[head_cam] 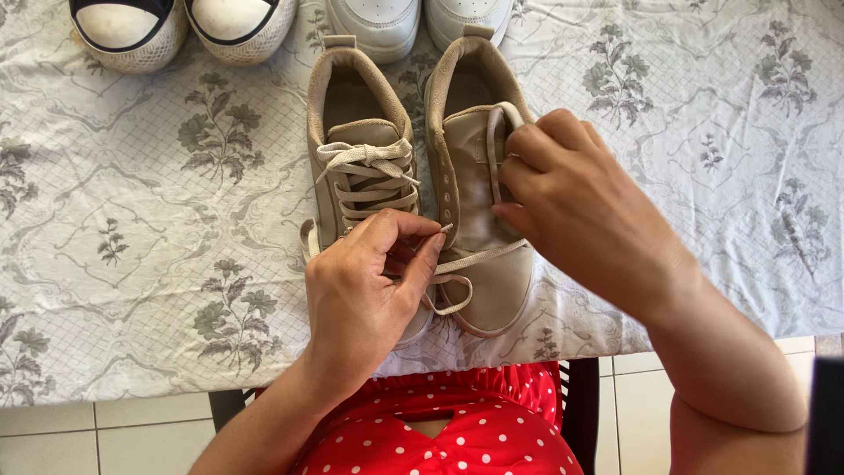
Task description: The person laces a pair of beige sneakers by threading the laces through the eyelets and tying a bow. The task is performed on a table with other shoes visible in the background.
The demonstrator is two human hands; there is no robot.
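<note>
Two hands at frame centre: my left hand (365, 290) pinches the lace (457, 264) tip; my right hand (571, 207) pinches its loop over the beige, half-unlaced right sneaker (479, 202)

The two beige shoes (479, 176) at the tabletop's near edge look like matt, slightly napped suede, with flat woven cotton laces (369, 163). A thin printed cloth (132, 220) covers the tabletop, lightly wrinkled. At the far edge, white sneakers (418, 22) show smooth, faintly glossy leather.
</note>
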